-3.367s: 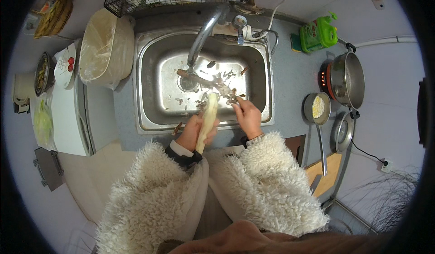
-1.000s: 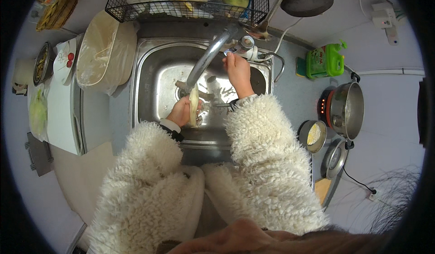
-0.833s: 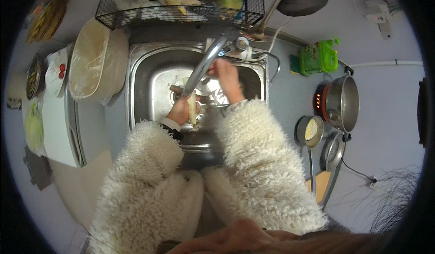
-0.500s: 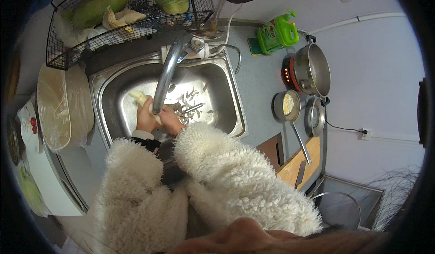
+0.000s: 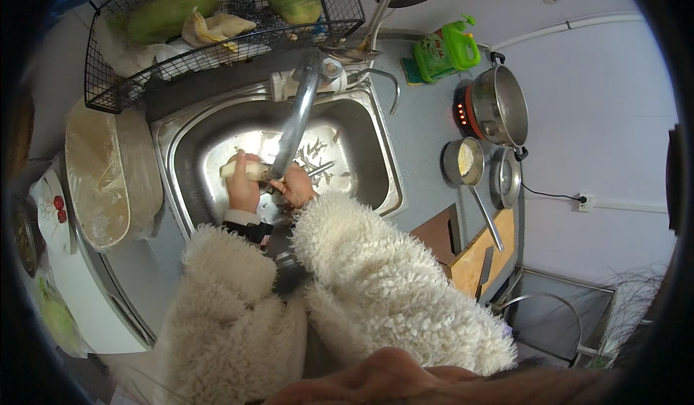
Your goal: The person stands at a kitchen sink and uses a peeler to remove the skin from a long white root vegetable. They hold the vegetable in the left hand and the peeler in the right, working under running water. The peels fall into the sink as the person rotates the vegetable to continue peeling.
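Note:
Over the steel sink (image 5: 189, 161), my left hand (image 5: 243, 190) is wrapped round a pale, peeled root vegetable (image 5: 254, 169), which lies roughly crosswise. My right hand (image 5: 296, 187) is closed at the vegetable's right end, where a dark patch shows. The chrome faucet (image 5: 298, 119) hangs in front and hides part of that grip. Dark peel scraps (image 5: 312, 152) are scattered on the sink bottom beyond my right hand. Among them lies a slim metal tool (image 5: 322, 168), its kind unclear.
A black wire basket (image 5: 238, 38) with green gourds stands behind the sink. To the right are a green jug (image 5: 444, 52), a steel pot (image 5: 499, 105) on a lit cooker, a small saucepan (image 5: 453, 163) and a wooden board (image 5: 481, 253). A plastic-covered container (image 5: 97, 181) is at left.
The vegetable has turned from slanting to nearly crosswise. My hands have moved slightly apart, the right one shifting to its right end. The whole view has shifted a little.

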A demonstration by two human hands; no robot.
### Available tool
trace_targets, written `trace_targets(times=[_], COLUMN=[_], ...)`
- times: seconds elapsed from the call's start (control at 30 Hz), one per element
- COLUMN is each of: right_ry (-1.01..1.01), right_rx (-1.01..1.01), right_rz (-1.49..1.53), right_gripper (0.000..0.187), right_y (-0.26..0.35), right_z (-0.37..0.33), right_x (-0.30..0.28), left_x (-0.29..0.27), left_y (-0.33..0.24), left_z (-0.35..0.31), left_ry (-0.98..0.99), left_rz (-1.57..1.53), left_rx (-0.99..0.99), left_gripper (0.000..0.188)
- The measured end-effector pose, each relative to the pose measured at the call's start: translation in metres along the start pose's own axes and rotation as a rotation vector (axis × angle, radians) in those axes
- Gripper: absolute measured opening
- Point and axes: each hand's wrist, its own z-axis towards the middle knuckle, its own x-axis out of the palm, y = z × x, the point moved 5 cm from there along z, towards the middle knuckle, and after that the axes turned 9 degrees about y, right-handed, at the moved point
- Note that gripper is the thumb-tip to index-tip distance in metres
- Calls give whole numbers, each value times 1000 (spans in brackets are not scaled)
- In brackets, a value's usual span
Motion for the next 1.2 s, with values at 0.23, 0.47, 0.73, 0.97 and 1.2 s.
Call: trace_targets(times=[0.23,0.47,0.73,0.97,1.2], right_ry=[201,110,17,383,489], right_rx=[-197,-110,-235,-409,-191], right_rz=[222,312,229,-538,-665], right_gripper=[21,13,15,24,70], right_y=[-8,-42,-12,-9,-1], right_z=[19,17,15,15,-16], right_x=[43,30,15,39,57], left_x=[-28,-26,-7,1,3], left_y=[-31,-26,-47,-3,4], left_z=[-39,-45,-68,-72,-59], left_ry=[-106,-79,382,359,290], left_rz=[-327,-306,1017,377,201], left_rx=[67,85,31,-613,-556], left_gripper=[35,40,29,37,19])
